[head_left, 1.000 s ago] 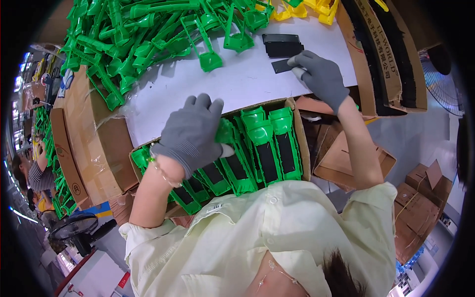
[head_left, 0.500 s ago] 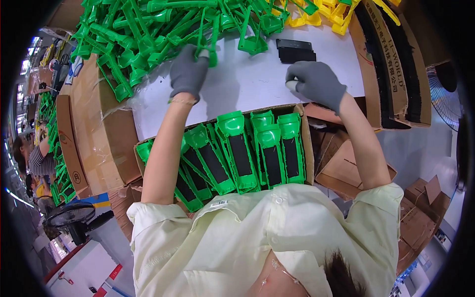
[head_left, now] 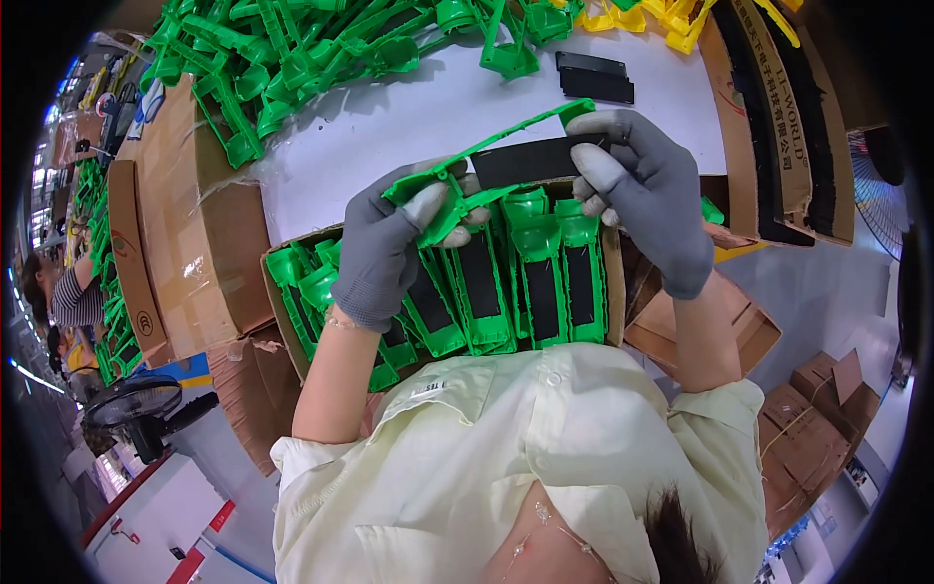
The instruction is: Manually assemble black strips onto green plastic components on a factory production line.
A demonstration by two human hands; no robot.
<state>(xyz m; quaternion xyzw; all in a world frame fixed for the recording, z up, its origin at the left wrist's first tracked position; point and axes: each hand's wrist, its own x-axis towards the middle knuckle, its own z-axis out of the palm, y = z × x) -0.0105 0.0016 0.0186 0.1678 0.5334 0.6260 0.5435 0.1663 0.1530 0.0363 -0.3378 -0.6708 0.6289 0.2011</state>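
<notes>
My left hand [head_left: 394, 238], in a grey glove with pale fingertips, is closed round the wide end of a green plastic frame [head_left: 449, 200]. The frame's long arm slants up to the right, toward my other glove. Between thumb and fingers, my right hand [head_left: 650, 190] grips a flat black strip [head_left: 525, 161], which lies along the frame's opening. Whether the strip is seated in the frame I cannot tell. Below both hands, a cardboard box [head_left: 615, 282] holds several green frames with black strips [head_left: 477, 277] in them, standing side by side.
Green frames [head_left: 292, 58] are heaped at the far left of the white tabletop [head_left: 331, 170]. Some black strips [head_left: 595, 78] lie farther back, near yellow plastic parts [head_left: 671, 19]. Cardboard boxes [head_left: 199, 224] flank the table. At lower left stands a black fan [head_left: 136, 404]; a person [head_left: 73, 292] sits beyond.
My left hand has brought a green frame from the heap toward me. My right hand has come back from near the black strips with one, and both hands now meet above the box.
</notes>
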